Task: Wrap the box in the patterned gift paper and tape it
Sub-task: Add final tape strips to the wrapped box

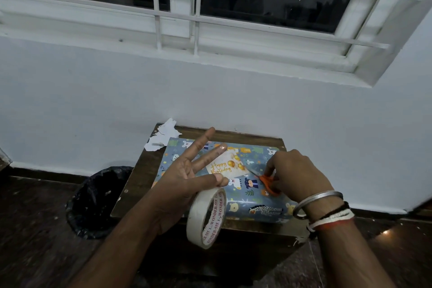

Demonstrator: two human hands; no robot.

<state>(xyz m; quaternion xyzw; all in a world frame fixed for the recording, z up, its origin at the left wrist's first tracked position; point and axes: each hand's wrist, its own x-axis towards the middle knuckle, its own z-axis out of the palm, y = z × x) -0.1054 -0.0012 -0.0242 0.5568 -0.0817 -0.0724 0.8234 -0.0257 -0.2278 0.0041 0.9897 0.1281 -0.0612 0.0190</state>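
Nearest the lens: tape roll (207,217), white with red lettering inside the core, hanging upright just under the thumb of the left hand (187,170), over the front edge of the table (140,170). Left fingers straight and fanned wide, curled round nothing. Thumb stretched along the top of the roll, touching it; exact way of carrying unclear. Something glossy on one raised fingertip, too small to identify. Right hand (297,173) clenched around the orange handles of scissors (268,183), blades pointing left toward the lower right corner of a Happy Birthday card (224,166). Card lying flat on top of the box (257,204), between the two hands. Box covered in blue animal-print gift paper (252,161), resting across the middle of the table beneath both hands, near side close to the front edge. Bangles and threads (322,208) on the right wrist. Torn white scraps (163,138) at the far left corner. Black-lined bin (98,201) on the floor beside the left edge.
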